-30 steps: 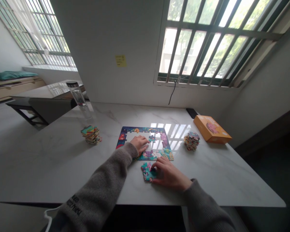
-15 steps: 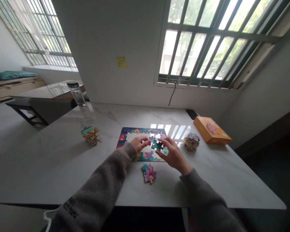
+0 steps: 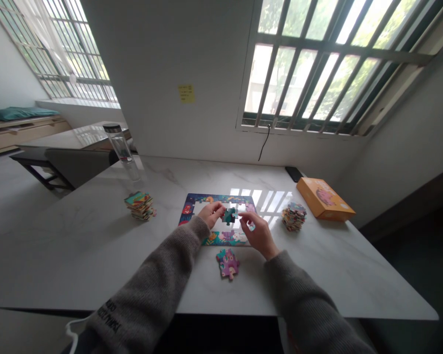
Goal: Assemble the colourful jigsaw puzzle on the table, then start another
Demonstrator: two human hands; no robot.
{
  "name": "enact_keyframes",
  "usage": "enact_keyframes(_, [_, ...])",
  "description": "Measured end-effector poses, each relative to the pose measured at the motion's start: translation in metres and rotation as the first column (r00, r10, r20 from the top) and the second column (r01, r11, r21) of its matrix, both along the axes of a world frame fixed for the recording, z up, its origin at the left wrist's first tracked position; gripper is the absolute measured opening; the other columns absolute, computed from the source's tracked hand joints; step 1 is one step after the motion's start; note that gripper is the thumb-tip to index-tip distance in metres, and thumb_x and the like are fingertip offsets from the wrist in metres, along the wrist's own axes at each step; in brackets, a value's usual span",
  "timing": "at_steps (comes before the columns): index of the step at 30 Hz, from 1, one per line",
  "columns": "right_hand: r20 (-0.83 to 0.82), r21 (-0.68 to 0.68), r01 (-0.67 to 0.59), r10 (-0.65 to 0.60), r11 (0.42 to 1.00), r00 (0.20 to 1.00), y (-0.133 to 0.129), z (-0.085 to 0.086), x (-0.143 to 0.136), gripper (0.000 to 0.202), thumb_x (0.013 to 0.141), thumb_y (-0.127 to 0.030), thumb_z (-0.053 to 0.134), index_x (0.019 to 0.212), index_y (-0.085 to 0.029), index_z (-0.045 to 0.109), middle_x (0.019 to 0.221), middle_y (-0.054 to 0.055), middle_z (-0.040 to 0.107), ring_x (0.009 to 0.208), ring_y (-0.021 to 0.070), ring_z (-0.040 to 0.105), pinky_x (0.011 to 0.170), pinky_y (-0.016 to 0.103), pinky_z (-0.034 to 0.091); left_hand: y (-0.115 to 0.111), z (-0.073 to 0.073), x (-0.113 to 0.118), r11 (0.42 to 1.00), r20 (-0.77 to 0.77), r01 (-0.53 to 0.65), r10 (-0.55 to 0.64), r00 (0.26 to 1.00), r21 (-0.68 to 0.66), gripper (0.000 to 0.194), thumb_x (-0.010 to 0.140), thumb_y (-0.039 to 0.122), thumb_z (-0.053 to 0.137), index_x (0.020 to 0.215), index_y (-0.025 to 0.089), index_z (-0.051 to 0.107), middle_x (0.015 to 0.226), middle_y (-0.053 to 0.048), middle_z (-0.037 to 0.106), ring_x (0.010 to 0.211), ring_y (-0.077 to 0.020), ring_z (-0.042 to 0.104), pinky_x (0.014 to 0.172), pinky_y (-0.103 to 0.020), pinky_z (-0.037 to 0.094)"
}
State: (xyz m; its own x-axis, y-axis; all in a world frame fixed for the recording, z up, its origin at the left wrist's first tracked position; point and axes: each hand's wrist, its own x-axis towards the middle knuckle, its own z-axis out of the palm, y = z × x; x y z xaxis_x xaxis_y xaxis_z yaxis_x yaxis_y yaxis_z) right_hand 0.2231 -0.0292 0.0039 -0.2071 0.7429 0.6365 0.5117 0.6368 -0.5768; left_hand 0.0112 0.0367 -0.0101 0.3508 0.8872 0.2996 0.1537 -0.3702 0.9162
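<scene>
A dark green jigsaw piece (image 3: 229,216) is held up over the puzzle by my left hand (image 3: 211,215), its fingers pinching the piece's left edge. My right hand (image 3: 257,230) is just right of the piece, thumb and forefinger apart and curved, with nothing seen between them. Under both hands lies the puzzle's colourful border (image 3: 221,239), joined along its edges and bare white in much of the middle. Close to the near side of the border rests a small heap of purple and teal jigsaw pieces (image 3: 229,264).
One stack of puzzle pieces (image 3: 139,205) stands on the left, another stack (image 3: 294,217) on the right. Behind the right stack are an orange box (image 3: 323,199) and a black phone (image 3: 293,173). A glass bottle (image 3: 120,145) stands at the table's far left edge.
The green piece has moved left and turned, passing from my right hand's fingers to my left hand's. My right hand has drawn back slightly from it.
</scene>
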Motion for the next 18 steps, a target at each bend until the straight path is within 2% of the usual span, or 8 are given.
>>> enact_keyframes(3, [-0.111,-0.123,0.002,-0.016,0.992,0.994,-0.001,-0.001,0.003,0.023,0.097,-0.027,0.051,0.117,-0.021,0.061,0.082,0.003,0.067,0.071,0.0164,0.060,0.069,0.031,0.050,-0.004,0.002,0.003,0.998,0.009,0.058,-0.058,0.998,-0.031,0.043,0.087,0.060,0.058,0.077,0.017,0.056,0.067,0.001,0.058,0.064,-0.0146,0.056,0.065,-0.028,0.046])
enact_keyframes(7, [-0.203,-0.233,-0.130,0.082,0.964,0.976,0.000,-0.004,0.000,0.034,0.095,-0.035,0.057,0.126,-0.021,0.057,0.082,0.002,0.066,0.071,0.0169,0.062,0.068,0.031,0.050,-0.011,0.005,0.008,0.992,-0.013,0.103,-0.104,0.994,-0.066,0.046,0.085,0.061,0.059,0.075,0.017,0.056,0.067,0.000,0.059,0.063,-0.0145,0.056,0.064,-0.028,0.046])
enact_keyframes(14, [-0.274,-0.332,-0.158,0.065,0.930,0.960,0.006,-0.012,-0.003,0.029,0.090,-0.041,0.062,0.107,-0.019,0.067,0.078,0.003,0.066,0.070,0.0169,0.060,0.066,0.030,0.050,-0.013,0.003,0.010,0.990,-0.058,0.128,-0.132,0.990,-0.064,0.043,0.088,0.057,0.057,0.075,0.017,0.058,0.068,-0.001,0.062,0.067,-0.0157,0.060,0.069,-0.029,0.048])
enact_keyframes(18, [-0.254,-0.327,-0.113,0.028,0.938,0.967,0.008,-0.013,-0.001,0.028,0.089,-0.039,0.062,0.106,-0.018,0.069,0.074,0.002,0.063,0.066,0.0151,0.057,0.063,0.028,0.048,-0.012,0.002,0.010,0.992,-0.011,0.108,-0.109,0.994,-0.066,0.037,0.089,0.052,0.057,0.089,0.015,0.063,0.069,-0.001,0.062,0.067,-0.0158,0.060,0.069,-0.030,0.048])
